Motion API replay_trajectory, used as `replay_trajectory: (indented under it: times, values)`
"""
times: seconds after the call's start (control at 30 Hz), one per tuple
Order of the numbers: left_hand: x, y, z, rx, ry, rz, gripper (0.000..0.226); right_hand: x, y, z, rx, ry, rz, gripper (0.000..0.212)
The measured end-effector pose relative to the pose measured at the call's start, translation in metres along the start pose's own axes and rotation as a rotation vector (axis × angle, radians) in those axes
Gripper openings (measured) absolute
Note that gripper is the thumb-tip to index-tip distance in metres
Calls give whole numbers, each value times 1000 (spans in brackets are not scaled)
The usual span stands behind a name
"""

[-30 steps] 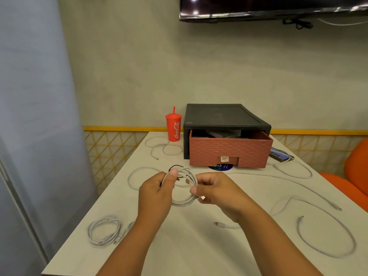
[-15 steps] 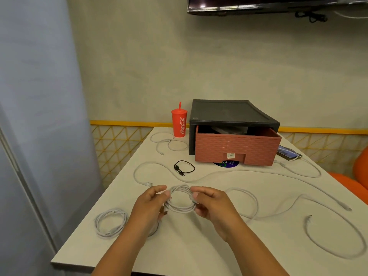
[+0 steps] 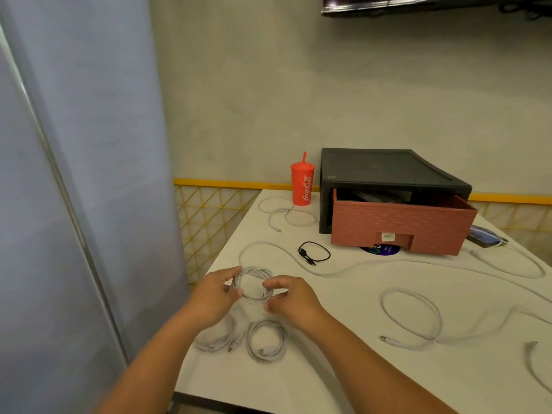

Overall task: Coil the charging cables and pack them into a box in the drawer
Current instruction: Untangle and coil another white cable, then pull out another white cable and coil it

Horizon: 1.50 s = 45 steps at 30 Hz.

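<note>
I hold a coiled white cable (image 3: 254,282) low over the white table (image 3: 343,369), near its left edge. My left hand (image 3: 216,294) pinches the coil's left side and my right hand (image 3: 286,295) pinches its right side. Two more white coils lie just in front: one (image 3: 266,340) in plain view, the other (image 3: 216,339) partly under my left wrist. At the back stands a black drawer unit (image 3: 385,171) with its reddish drawer (image 3: 400,225) pulled open; a dark box inside is barely visible.
Loose white cables lie across the table: a long one (image 3: 328,271), a loop (image 3: 413,316) at right, another (image 3: 283,215) by the red cup (image 3: 302,183). A small black cable (image 3: 313,252) lies before the drawer. A phone (image 3: 485,239) sits right of it.
Both hands have carried the coil down and to the left, close to the table beside the two finished coils. The view has turned left.
</note>
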State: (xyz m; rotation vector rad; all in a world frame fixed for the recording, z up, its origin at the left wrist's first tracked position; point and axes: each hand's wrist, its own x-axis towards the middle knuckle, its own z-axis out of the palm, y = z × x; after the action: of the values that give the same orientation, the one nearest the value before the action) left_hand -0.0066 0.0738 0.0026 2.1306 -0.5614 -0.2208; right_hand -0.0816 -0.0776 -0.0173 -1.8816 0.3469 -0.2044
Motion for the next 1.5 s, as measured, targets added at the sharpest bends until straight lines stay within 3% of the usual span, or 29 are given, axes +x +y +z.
replay_trajectory:
  times: [0.23, 0.6, 0.9, 1.2, 1.37, 1.5]
  values:
    - [34, -37, -15, 209, -86, -34, 43, 36, 2, 38, -348, -22, -89, 37]
    - [39, -59, -10, 346, -94, -98, 47, 38, 6, 40, -383, -137, -35, 33]
    - [34, -11, 16, 282, -11, 123, 39, 22, 15, -35, -268, 93, -54, 28]
    - [16, 43, 87, 198, -185, 264, 35, -24, 44, -138, -338, 334, -26, 28]
    - [-1, 60, 124, 202, -272, 311, 35, -53, 76, -178, -492, 331, 58, 50]
    - [-13, 70, 153, 179, -314, 347, 34, -72, 104, -195, -577, 278, 93, 46]
